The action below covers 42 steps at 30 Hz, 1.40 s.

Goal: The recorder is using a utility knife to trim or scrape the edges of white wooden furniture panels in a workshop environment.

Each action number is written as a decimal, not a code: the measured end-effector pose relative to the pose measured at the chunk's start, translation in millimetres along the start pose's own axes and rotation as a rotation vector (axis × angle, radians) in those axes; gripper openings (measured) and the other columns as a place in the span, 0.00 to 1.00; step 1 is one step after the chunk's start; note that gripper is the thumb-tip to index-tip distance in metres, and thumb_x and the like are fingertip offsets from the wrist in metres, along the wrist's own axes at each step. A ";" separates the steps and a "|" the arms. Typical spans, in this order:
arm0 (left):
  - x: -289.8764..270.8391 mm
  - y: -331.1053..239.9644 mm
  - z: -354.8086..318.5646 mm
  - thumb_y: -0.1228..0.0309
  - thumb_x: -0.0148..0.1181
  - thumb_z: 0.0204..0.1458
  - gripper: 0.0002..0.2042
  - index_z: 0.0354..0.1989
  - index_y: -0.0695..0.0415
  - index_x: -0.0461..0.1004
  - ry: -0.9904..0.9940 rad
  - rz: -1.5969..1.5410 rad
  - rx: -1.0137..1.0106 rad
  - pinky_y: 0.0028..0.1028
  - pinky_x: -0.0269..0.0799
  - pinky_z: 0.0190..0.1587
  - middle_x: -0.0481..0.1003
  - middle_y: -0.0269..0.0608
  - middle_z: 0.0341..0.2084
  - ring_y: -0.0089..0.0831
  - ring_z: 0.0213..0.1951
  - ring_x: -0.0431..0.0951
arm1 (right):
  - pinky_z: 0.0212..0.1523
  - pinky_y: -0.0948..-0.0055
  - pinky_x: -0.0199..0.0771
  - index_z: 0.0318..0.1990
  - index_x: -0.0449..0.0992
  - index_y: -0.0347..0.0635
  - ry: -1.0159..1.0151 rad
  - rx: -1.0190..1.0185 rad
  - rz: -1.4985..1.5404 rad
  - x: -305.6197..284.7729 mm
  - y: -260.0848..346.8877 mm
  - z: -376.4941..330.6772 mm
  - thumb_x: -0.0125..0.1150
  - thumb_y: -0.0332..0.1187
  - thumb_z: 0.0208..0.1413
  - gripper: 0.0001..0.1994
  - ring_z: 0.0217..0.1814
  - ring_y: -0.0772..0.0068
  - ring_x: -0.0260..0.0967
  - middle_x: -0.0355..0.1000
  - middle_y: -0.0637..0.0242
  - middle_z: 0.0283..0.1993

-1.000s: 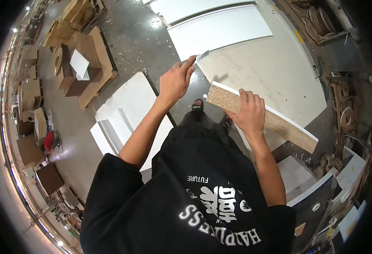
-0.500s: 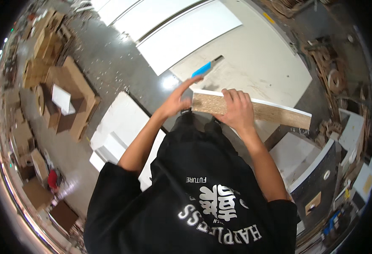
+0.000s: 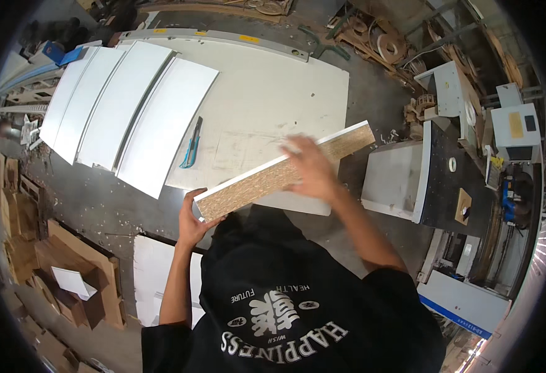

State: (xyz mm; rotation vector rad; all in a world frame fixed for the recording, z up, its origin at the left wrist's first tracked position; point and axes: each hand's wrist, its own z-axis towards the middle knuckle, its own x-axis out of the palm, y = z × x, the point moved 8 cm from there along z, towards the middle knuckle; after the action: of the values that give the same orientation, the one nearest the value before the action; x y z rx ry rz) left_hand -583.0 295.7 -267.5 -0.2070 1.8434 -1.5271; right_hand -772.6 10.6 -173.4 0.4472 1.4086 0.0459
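A long strip of chipboard [image 3: 242, 194] with a white top face and a bare, speckled edge slants up to the right in front of me. My left hand [image 3: 192, 221] grips its left end, fingers at the white face and thumb under the speckled edge. Across the middle of the strip lies my right hand [image 3: 315, 169], its fingers smeared by motion, so how firmly it holds is unclear. Past the strip, a blue utility knife [image 3: 191, 144] rests on the large pale worktop [image 3: 279, 93].
Several white panels [image 3: 180, 105] lie overlapped on the worktop's left. A long metal level [image 3: 248, 45] runs along its far edge. To the right stands a white and black cabinet piece [image 3: 397, 177]. Cardboard [image 3: 108, 273] is piled at lower left, near a white board [image 3: 155, 267].
My view has turned to the left. My left hand, which was apart from the chipboard strip's end with fingers spread, now grips it. The strip now tilts up toward the right.
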 end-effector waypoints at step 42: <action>140.6 122.0 -600.7 0.60 0.67 0.67 0.26 0.63 0.70 0.73 -1.581 -0.912 -0.779 0.35 0.78 0.58 0.81 0.49 0.53 0.33 0.53 0.81 | 0.70 0.59 0.70 0.69 0.71 0.28 1.151 0.232 0.862 271.4 231.5 51.9 0.76 0.45 0.62 0.36 0.66 0.59 0.74 0.77 0.53 0.64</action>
State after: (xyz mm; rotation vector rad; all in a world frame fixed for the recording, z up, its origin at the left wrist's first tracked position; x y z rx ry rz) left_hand -1014.5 728.7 -415.2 -2.0886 0.7873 -0.4362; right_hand -622.0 287.8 -347.8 1.3309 2.2266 0.9748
